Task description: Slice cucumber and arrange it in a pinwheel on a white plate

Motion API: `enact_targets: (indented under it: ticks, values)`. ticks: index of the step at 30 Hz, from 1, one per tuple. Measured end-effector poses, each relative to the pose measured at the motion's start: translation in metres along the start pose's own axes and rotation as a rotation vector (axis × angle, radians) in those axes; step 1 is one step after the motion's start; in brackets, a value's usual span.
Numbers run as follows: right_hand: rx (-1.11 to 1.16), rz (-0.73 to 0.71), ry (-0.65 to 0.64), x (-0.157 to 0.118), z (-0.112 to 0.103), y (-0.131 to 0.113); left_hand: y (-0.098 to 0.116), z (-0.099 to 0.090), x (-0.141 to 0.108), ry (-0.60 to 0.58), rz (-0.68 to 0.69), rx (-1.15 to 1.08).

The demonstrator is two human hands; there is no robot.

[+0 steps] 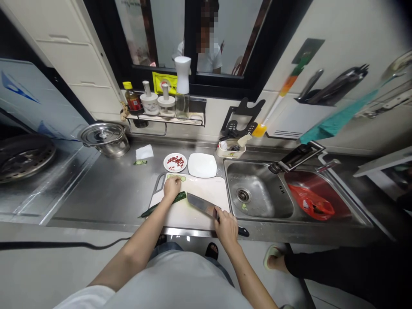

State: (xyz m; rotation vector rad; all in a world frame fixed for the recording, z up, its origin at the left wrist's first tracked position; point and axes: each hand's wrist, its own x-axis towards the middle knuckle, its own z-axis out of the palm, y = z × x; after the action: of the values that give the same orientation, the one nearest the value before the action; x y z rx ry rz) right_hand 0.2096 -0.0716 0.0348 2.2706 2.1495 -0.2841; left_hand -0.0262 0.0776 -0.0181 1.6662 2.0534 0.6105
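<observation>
We gripped the knife (202, 204) in our closed right hand (226, 226). Our left hand (172, 187) curled by far cucumber slices (183, 178), contents unclear.

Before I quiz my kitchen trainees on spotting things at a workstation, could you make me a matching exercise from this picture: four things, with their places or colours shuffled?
Things:
1. Knife
2. Cucumber
3. Red bag
4. Small red pieces

Places and colours:
A. In the right-hand sink basin
B. On the round plate
C. Gripped in the right hand
D. Dark green, partly on the cutting board

Pairs: 1-C, 2-D, 3-A, 4-B
</observation>
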Motion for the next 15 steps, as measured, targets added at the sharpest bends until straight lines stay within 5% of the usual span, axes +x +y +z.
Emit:
enact_targets:
  ticks: [8, 15]
  values:
    - [0.014, -0.014, -0.005, 0.003, 0.0, -0.005, -0.021, -0.007, -0.047, 0.035, 0.152, -0.058]
    - [0.035, -0.033, -0.005, 0.006, -0.001, -0.01, -0.034, -0.015, -0.061, 0.064, 0.192, -0.042]
